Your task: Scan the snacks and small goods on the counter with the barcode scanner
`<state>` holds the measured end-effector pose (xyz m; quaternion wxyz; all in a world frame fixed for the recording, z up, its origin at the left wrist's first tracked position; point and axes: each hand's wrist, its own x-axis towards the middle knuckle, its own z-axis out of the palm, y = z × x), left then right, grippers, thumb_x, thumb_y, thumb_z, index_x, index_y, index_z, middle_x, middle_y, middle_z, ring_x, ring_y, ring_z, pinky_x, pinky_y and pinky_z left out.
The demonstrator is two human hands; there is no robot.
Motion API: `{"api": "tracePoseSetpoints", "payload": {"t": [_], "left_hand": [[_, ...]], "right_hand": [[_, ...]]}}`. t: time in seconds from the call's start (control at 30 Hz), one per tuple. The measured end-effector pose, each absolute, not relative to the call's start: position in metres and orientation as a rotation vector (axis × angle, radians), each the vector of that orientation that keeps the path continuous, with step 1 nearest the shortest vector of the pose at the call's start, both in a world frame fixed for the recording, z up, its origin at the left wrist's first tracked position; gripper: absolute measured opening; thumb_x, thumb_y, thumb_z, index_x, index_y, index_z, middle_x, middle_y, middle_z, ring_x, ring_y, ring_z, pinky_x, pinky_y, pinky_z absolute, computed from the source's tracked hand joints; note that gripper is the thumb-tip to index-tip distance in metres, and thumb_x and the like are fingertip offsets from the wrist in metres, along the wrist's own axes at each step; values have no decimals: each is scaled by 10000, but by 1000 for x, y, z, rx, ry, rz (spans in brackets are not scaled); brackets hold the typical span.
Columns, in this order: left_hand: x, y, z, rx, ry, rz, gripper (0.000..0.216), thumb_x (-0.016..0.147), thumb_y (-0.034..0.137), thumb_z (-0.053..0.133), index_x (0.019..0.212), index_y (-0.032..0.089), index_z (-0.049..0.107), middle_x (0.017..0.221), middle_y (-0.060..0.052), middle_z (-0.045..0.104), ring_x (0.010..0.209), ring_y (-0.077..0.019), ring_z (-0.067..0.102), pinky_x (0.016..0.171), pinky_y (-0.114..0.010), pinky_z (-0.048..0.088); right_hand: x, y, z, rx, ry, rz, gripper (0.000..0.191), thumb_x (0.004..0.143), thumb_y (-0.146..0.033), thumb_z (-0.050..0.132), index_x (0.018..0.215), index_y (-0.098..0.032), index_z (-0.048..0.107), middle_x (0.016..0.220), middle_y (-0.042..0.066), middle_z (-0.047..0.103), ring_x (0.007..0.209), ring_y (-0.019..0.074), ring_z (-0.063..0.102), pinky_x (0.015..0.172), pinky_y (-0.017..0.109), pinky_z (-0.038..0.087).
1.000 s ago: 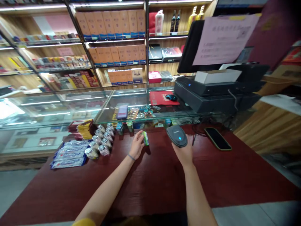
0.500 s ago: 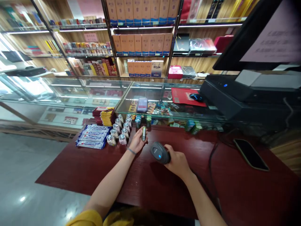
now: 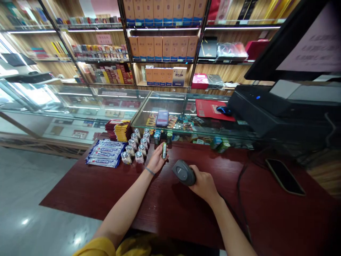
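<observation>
My left hand [image 3: 157,160] is palm up with its fingers curled around a small, narrow green-and-white pack [image 3: 164,150] whose exact kind I cannot make out. My right hand [image 3: 204,182] grips the handle of a dark grey barcode scanner [image 3: 183,172]. The scanner is above the dark red tabletop [image 3: 160,209], its head to the lower right of the pack and apart from it. Two rows of small lidded jars [image 3: 139,156] stand left of my left hand. Just beyond it are a green canister [image 3: 169,137] and some blue canisters [image 3: 157,137].
Blue-and-white long packs [image 3: 104,153] lie at the left, before stacked red and yellow packs [image 3: 122,131]. More canisters [image 3: 223,146] stand at the glass case. A phone [image 3: 285,176] and a cable [image 3: 238,185] are at the right. A monitor [image 3: 301,42] overhangs there.
The scanner has shifted slightly right in the picture, and its blue light no longer shows. My left hand keeps the pack in nearly the same place.
</observation>
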<state>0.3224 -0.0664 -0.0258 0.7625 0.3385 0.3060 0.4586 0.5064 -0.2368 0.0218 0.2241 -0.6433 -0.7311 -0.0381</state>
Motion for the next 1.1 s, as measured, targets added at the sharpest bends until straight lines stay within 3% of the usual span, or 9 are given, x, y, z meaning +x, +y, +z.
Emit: {"api": "tracePoseSetpoints", "payload": {"t": [0.1,0.27,0.47,0.7,1.1], "left_hand": [[324,-69,-22,821,665,1040,396,846,370,677,1209,224,616,1215,-85,634,962,-164,633,779,-289,527],[331,-68,-19,1055,777,1247,430,779,278,723,1185,206,602,1220,-78,650,1103,-174,610,988,-323,457],[344,-60,-22,1288,923,1322,358,761,245,717,1091,177,596,1066,-92,685,997,-187,656,941,-363,494],[357,-43,-20,1664,1168,1386,341,813,229,676,1151,212,640,1077,-83,685,1003,-223,630,948,-394,472],[360,-32,-27,1680,1171,1411,280,835,167,631,1110,221,632,1060,-78,677,991,-226,635,949,-390,470]], "right_hand": [[511,-237,21,-1782,-1963,-144,397,729,-264,577,1109,-169,515,678,22,706,588,232,694,533,274,388],[517,-238,26,-1799,-1873,-130,361,750,-282,580,1092,-192,507,661,19,708,571,230,691,521,268,384],[521,-240,28,-1817,-1804,-111,348,752,-294,595,1077,-215,501,665,10,709,591,235,699,526,264,380],[525,-240,23,-1825,-1779,-120,364,750,-293,596,1090,-222,488,677,10,709,609,251,706,537,273,393],[526,-240,19,-1813,-1750,-96,386,730,-266,581,1102,-227,489,700,15,707,611,246,697,551,284,415]]}}
